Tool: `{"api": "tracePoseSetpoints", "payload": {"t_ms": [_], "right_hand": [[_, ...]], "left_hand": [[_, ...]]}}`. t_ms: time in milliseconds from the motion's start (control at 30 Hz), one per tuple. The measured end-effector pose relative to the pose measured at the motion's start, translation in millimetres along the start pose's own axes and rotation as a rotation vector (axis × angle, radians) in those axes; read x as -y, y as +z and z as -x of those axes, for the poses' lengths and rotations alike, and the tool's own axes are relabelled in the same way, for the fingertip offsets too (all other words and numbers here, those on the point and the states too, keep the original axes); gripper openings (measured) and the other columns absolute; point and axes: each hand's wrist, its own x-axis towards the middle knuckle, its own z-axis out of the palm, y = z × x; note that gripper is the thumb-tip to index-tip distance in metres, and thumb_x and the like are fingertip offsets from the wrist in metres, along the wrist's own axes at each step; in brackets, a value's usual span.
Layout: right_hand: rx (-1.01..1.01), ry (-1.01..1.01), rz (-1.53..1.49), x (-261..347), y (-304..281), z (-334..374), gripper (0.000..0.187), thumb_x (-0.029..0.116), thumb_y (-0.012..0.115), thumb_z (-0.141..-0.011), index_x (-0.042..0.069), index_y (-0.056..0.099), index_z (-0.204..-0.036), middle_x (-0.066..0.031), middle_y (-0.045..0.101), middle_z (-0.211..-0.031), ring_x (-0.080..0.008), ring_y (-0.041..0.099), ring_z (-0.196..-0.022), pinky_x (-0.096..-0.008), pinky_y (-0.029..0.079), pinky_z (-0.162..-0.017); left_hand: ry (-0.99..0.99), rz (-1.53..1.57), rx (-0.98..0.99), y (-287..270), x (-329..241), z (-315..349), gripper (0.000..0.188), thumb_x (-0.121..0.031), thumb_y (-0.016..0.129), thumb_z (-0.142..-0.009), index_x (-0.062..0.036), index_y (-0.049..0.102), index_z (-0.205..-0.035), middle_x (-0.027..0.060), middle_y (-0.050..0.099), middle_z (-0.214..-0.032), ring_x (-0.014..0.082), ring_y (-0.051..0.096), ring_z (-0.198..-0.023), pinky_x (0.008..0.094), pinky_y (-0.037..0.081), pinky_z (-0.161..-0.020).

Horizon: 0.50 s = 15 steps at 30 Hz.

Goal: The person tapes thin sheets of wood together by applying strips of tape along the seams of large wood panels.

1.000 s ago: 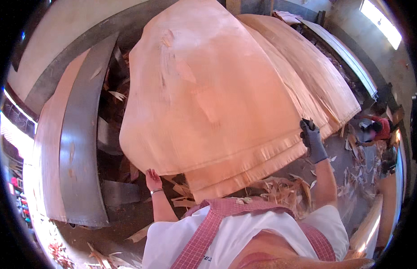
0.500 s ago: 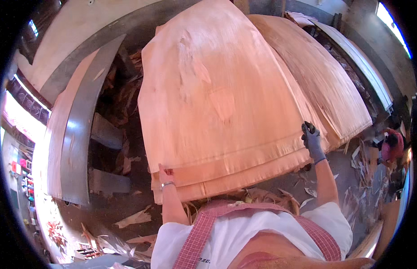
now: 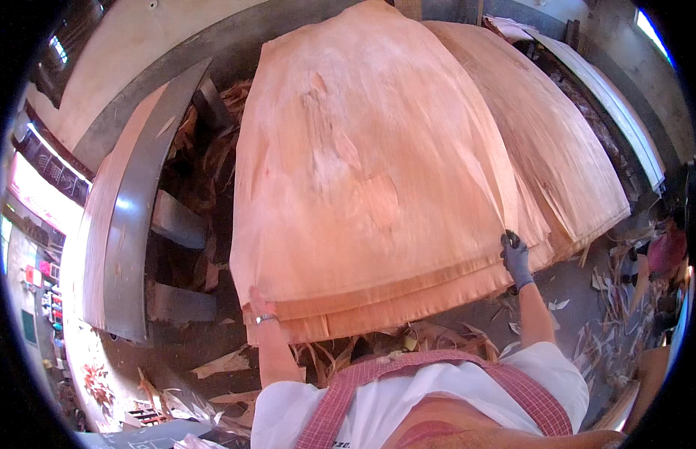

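Observation:
A large, thin, pale-orange wood veneer sheet [image 3: 363, 142] lies on top of a stack of similar sheets, with several layered edges [image 3: 408, 299] showing along its near side. My right hand [image 3: 516, 258], in a dark grey glove, is closed on the sheet's near right corner, where the edge rises in a fold. At the near left corner is my bare left hand [image 3: 261, 304], with a band on the wrist. It seems to pinch the sheet's edge, though its fingers are blurred and blend with the wood. Darker patches and a split mark the sheet's middle.
Another veneer stack [image 3: 542, 127] adjoins on the right. To the left, a long grey panel [image 3: 131, 202] stands beside concrete blocks [image 3: 179, 221]. Veneer scraps [image 3: 224, 364] litter the floor. Partly visible at the far right is a person in red [image 3: 666, 251].
My left hand has moved left and nearer with the sheet's corner. My right hand stays at its corner, slightly nearer me. The sheet's right edge now lifts into a fold.

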Motion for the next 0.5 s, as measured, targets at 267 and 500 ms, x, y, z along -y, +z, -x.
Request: {"api": "tracePoseSetpoints", "payload": {"t_ms": [267,500], "right_hand": [[-0.018,-0.033,0.227,-82,18,-26,0.042,0.037,0.061,-0.093,0.01,0.061,-0.125,-0.0093,0.065,-0.069,-0.0136,0.057,-0.049,-0.0324,0.047,-0.048],[-0.211,-0.353,0.628,-156,-7,-67,0.044,0.038,0.055,-0.095,0.012,0.057,-0.13,-0.0182,0.068,-0.082,-0.0233,0.067,-0.064,-0.0408,0.051,-0.06]], "left_hand": [[-0.016,0.114,0.074,-53,37,-20,0.046,-0.031,0.044,-0.098,0.0001,0.049,-0.131,0.0133,0.054,-0.133,0.0298,0.053,-0.12,0.0471,0.046,-0.102],[-0.004,0.0,0.022,-16,92,-8,0.047,-0.03,0.043,-0.098,-0.0001,0.046,-0.134,0.0145,0.052,-0.135,0.0315,0.052,-0.122,0.0484,0.043,-0.104]]}}
